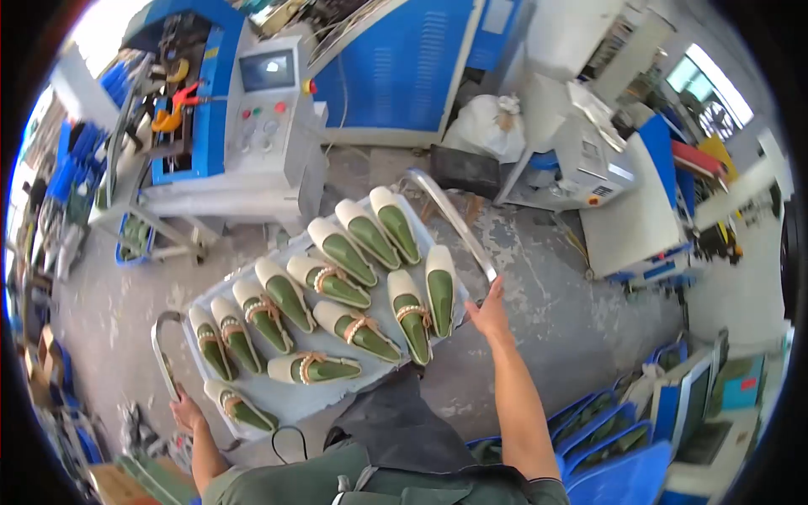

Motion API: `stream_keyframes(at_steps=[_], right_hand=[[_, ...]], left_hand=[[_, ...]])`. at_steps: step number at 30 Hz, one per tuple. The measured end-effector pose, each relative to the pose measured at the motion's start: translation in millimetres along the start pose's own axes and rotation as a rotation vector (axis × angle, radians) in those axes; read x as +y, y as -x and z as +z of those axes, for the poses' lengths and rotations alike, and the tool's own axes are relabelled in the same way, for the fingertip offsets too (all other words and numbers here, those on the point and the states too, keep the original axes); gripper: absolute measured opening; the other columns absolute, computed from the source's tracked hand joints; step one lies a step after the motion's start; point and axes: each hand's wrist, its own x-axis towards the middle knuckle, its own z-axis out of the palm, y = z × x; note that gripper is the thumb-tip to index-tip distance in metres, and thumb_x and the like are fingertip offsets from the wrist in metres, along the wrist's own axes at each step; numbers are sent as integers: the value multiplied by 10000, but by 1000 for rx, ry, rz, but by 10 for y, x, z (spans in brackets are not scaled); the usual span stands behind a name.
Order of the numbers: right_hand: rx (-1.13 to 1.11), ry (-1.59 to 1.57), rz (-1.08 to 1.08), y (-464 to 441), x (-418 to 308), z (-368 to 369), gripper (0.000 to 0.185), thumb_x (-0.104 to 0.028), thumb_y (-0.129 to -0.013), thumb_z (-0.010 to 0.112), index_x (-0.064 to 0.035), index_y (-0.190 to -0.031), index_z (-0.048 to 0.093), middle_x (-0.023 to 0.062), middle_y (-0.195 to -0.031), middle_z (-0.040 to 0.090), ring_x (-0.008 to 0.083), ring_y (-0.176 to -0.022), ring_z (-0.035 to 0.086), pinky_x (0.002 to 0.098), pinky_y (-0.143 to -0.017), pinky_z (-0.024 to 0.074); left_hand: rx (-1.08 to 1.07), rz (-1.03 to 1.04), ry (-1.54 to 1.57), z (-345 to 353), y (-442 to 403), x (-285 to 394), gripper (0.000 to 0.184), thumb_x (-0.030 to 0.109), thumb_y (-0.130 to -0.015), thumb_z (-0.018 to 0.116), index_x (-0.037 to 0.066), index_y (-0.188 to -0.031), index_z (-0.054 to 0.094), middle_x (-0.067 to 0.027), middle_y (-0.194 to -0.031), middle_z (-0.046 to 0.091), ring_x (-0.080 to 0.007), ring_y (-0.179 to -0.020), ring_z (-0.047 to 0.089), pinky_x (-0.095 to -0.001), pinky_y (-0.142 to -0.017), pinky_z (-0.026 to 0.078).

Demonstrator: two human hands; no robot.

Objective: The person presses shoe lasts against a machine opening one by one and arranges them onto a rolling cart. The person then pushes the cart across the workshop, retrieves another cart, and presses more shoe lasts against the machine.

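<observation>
My left hand (187, 413) is closed around the metal handle (160, 353) at the left end of a light grey tray-like cart top (290, 402). At the other end, my right hand (491, 315) grips the right metal handle (454, 220). Between the hands lie several cream shoes with green insoles. Some are plain, like the shoe (440, 290) nearest my right hand. Others carry a beaded strap with a bow, such as the shoe (240, 406) closest to my left hand. What supports the cart top from below is hidden.
A blue and grey machine (273, 126) with a screen stands ahead on the left. Beyond are a blue cabinet (404, 71), a white sack (488, 126) and a dark box (465, 171). A grey machine (581, 164) stands right. Blue baskets (619, 433) sit lower right.
</observation>
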Motion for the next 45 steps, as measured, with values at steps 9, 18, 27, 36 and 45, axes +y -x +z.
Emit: stream_keyframes(at_steps=[9, 18, 27, 36, 45], right_hand=[[-186, 42, -164, -1413, 536, -873, 1073, -322, -788, 725, 7, -1484, -23, 259, -1512, 209, 416, -1282, 419, 446, -1027, 400], [-385, -200, -565, -3242, 1068, -1371, 1145, -432, -726, 785, 74, -1464, 72, 280, -1512, 194, 379, -1410, 219, 378, -1156, 207], [-652, -528, 250, -4185, 4065, -969, 530, -500, -895, 585, -50, -1174, 594, 46, -765, 604, 144, -645, 577, 324, -561, 501], [-5, -1362, 1067, -4847, 6980, -969, 434, -514, -964, 443, -99, -929, 564, 132, -780, 613, 260, -691, 628, 447, -602, 536], [214, -1705, 853, -8232, 6710, -1611, 614, -636, -941, 349, -57, -919, 554, 116, -704, 570, 222, -585, 582, 375, -514, 519]], left_hand=[[40, -134, -31, 45, 1588, 410, 842, 757, -800, 426, 3, -1131, 606, -239, -1074, 652, -401, -1040, 608, -472, -907, 448], [25, 112, 147, 623, 2829, -42, 614, 508, -927, 465, -56, -1122, 605, -297, -1056, 609, -423, -977, 601, -503, -767, 476], [-99, 197, -218, 1057, 5076, 2211, 545, 402, -935, 536, -61, -1221, 535, -295, -1084, 587, -398, -985, 602, -459, -783, 498], [60, 382, 20, 1086, 6033, 4497, 490, 333, -949, 544, -49, -1253, 509, -288, -1101, 567, -395, -1022, 586, -438, -802, 499], [-177, 1171, -67, 1210, 8962, 6663, 685, 283, -877, 643, 39, -1432, 323, -269, -1488, 223, -444, -1377, 230, -526, -1095, 244]])
